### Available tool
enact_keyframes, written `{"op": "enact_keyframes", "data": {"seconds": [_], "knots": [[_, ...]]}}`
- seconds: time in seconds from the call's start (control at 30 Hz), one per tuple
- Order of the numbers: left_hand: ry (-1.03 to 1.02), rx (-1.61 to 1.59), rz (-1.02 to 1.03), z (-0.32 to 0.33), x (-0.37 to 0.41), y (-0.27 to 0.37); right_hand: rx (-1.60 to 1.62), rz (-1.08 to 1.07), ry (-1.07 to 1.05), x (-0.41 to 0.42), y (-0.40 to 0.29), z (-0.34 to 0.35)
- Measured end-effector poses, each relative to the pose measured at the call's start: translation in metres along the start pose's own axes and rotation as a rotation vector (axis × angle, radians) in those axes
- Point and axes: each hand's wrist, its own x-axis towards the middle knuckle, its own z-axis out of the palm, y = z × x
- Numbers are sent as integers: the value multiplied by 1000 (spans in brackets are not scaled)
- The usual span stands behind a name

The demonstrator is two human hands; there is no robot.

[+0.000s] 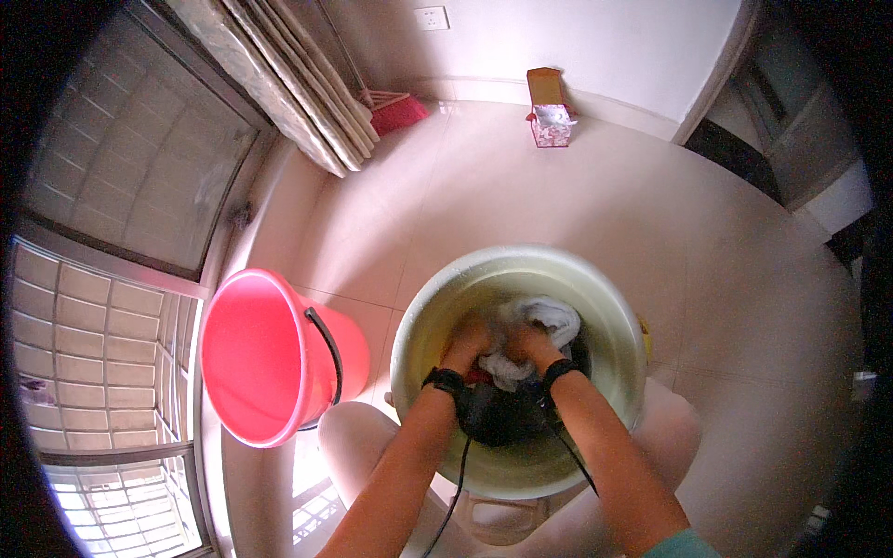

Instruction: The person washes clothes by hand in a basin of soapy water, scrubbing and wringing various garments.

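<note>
A large pale green basin (446, 286) stands between my knees with wet laundry in it. Both hands are down inside it, slightly blurred. My right hand (528, 343) grips a white cloth (554, 317), which bunches up around the fingers. On the other side my left hand (474, 342) holds the same cloth, though its fingertips are hidden. Nearer to me lies a dark cloth (499, 418), and a bit of red fabric (478, 377) shows beside my left wrist. Each wrist wears a black band with a cable.
To the left a pink bucket (254, 363) with a black handle leans beside the window ledge. A red broom (398, 115) rests by the curtain (293, 91). Against the far wall sits a patterned box (551, 129) with its lid up. A doorway is at right.
</note>
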Motion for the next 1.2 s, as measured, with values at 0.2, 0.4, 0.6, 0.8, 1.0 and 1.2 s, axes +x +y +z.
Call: {"op": "enact_keyframes", "data": {"seconds": [0.2, 0.4, 0.6, 0.8, 1.0, 1.2], "knots": [[30, -30, 170, -45, -11, -17, 91, 183, -45, -3, -29, -64], [43, -976, 207, -113, -82, 53, 406, -148, 406, -33, -24, -78], [105, -1581, -52, -69, -105, 40, 931, 55, 435, -45, -18, -69], [199, -1344, -7, -46, -123, 44, 543, -177, 407, -78, -75, -72], [218, -507, 432, -35, -117, 33, 393, -175, 610, -81, -92, -75], [-109, -1227, 84, -19, -95, 32, 316, -30, 613, -62, -72, -75]]}}
